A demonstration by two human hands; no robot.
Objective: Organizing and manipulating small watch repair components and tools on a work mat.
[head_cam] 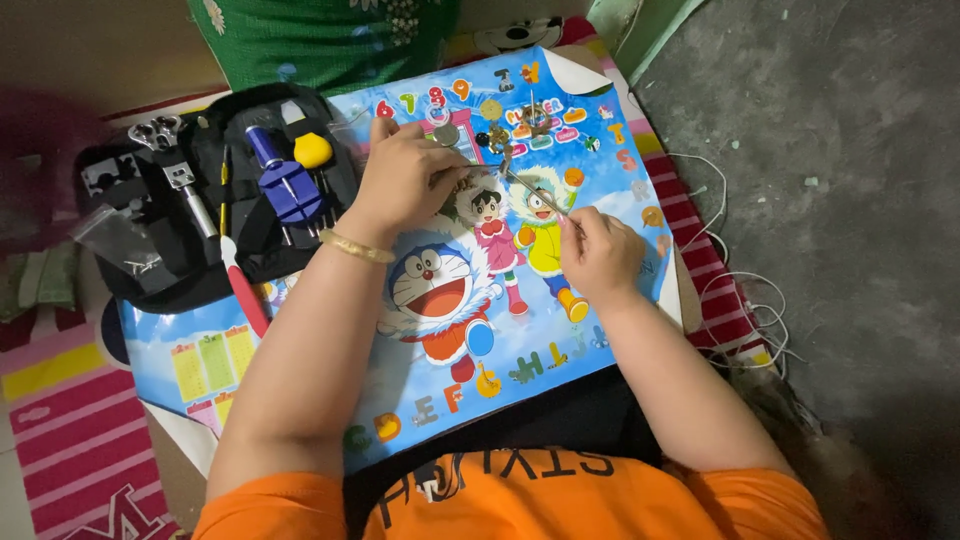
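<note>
1. While both forearms reach far across a colourful cartoon poster (440, 400), the left hand (405, 175) rests on its far part, fingers curled closed around a small part that cannot be made out.
2. Right hand (600, 255): closed in a pinch on thin metal tweezers (530, 190), whose tips point far-left toward the left hand's fingertips.
3. Small metal parts (500, 135): a loose cluster of round and gear-like pieces on the poster, just beyond the two hands.
4. Bracelet (355, 247): gold-coloured, on the left wrist.
5. Black tool case (200, 200): open, to the left of the left hand, overlapping the poster's far-left edge.
6. Blue tool (285, 180): lies in the case, with a yellow-topped tool (312, 150) just beside it.
7. Red-handled tool (243, 290): lies at the case's near edge, on the poster.
8. White cable (740, 290): loose on the grey floor (850, 150), right of the poster.
9. Striped mat (80, 430): pink and red, under the poster, near left.
</note>
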